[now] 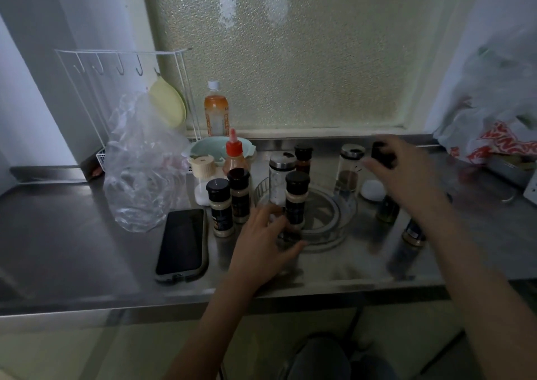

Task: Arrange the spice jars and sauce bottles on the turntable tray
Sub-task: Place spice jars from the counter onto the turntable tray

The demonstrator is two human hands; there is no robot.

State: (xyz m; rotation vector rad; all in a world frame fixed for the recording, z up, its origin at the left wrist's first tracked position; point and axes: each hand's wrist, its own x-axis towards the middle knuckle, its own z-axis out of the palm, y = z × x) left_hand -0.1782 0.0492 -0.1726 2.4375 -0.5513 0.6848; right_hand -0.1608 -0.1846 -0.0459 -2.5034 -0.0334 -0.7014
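The tray [334, 228] is a clear, round turntable with a low rim, at the centre of the frame on the steel counter [72, 248]. On its left part stand a black-capped jar [296, 199] of pale powder and, behind it, a clear shaker [280, 180] with a metal lid. The left hand [261, 246] lies at the tray's near-left rim, fingers loosely spread around the jar's base; whether it grips is blurred. The right hand [404, 173], right of centre, closes its fingers on a black-capped bottle [382, 154]. Two more black-capped jars [229, 202] stand just left of the tray, a red-capped sauce bottle [234, 155] behind them. A phone [181, 241] lies at lower left.
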